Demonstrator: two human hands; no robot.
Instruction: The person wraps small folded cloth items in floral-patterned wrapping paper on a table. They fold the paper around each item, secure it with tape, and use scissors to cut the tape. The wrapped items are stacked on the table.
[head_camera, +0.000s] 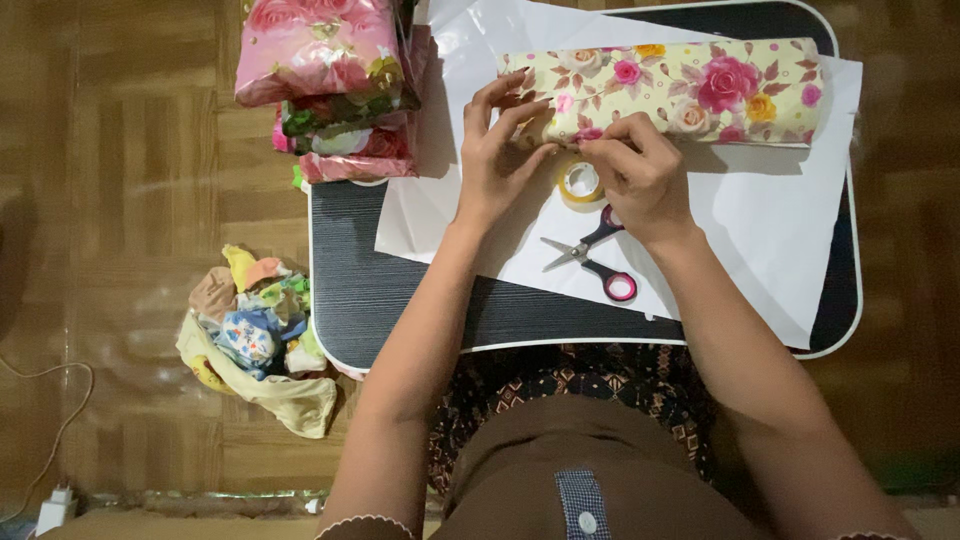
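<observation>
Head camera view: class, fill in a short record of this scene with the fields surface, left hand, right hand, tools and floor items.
surface: small dark table with white paper sheet
left hand: left hand pressing the end of the floral-wrapped package
right hand: right hand pinching the package's near edge
tools: tape roll, pink-handled scissors
floor items: stacked floral parcels, heap of small clothes

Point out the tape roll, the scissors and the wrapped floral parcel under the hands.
tape roll (581, 184), head view, on its visible ring.
scissors (620, 287), head view, on a pink handle loop.
floral parcel (700, 90), head view, on its top face.
</observation>
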